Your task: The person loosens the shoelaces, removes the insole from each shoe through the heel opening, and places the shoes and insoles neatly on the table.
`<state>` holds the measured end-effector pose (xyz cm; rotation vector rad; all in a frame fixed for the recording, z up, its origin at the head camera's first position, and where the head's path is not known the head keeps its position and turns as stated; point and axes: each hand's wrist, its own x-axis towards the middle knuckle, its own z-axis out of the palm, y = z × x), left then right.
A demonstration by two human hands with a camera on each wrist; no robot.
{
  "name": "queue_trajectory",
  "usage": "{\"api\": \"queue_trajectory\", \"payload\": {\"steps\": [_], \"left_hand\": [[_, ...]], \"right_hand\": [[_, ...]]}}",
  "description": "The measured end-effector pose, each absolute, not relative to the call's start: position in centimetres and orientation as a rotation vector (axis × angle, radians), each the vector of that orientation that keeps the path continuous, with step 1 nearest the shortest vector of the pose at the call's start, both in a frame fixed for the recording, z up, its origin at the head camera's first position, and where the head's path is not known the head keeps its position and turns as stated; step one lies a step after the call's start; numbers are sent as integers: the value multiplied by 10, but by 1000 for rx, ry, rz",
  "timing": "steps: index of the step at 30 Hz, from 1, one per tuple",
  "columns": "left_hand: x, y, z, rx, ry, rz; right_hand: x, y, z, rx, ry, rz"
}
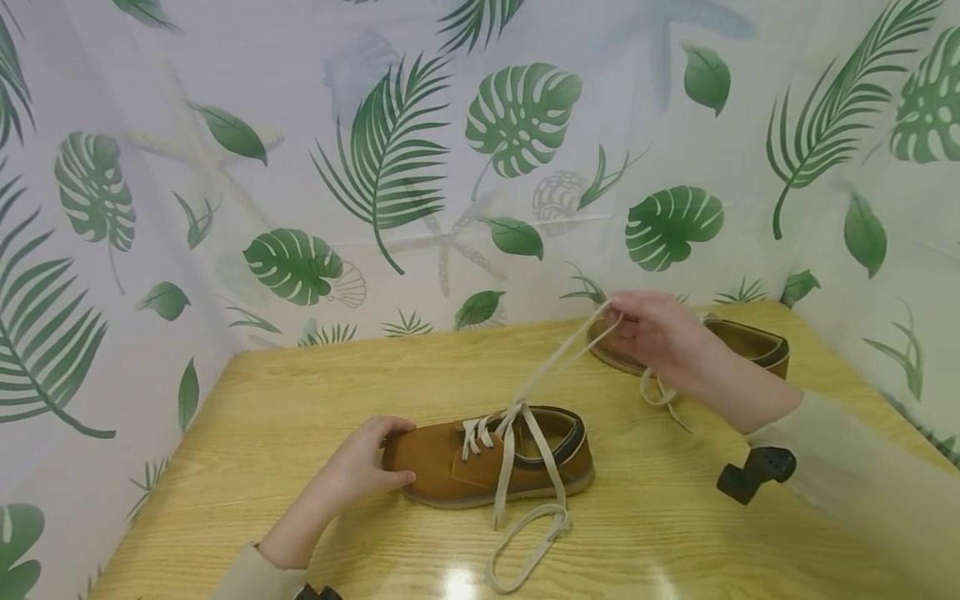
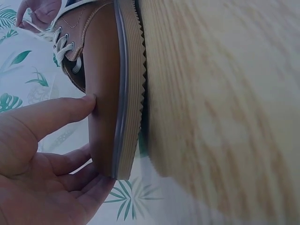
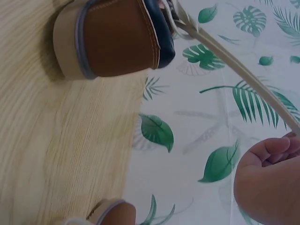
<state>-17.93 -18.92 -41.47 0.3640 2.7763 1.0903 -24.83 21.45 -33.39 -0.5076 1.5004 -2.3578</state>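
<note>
Backdrop [image 1: 420, 304]: white, green leaves [image 1: 525, 117], faint starfish [image 1: 448, 243] | Table [image 1: 322, 387]: yellowish wood grain | Light: glare [image 1: 459, 583] on tabletop

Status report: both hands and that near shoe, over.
Left hand grips near shoe at toe. Right hand pinches raised lace. Loose lace loop on table.

Indoor setting, room type unclear, wood-grain table [image 1: 300, 383], leaf-printed sheeting [image 1: 480, 225] on 3 sides

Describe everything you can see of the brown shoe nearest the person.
The brown shoe looks leathery, with a dark collar, pale ridged sole and cream laces. It sits upright on the wood-grain table. The left hand holds its toe; the right hand holds lace strands stretched upward, while others droop onto the table.
</note>
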Motion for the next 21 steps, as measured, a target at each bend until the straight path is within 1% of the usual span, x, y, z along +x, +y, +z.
{"api": "queue_trajectory", "payload": {"steps": [6, 15, 21], "left_hand": [[-180, -190, -416, 355, 2772, 1086], [-179, -189, -416, 353, 2763, 1098], [-180, -189, -416, 357, 2763, 1097]], "right_hand": [[-249, 231, -340, -648, 1294, -2352], [-247, 241, -358, -501, 1508, -2295], [-248, 246, -365, -525, 1556, -2275]]}}
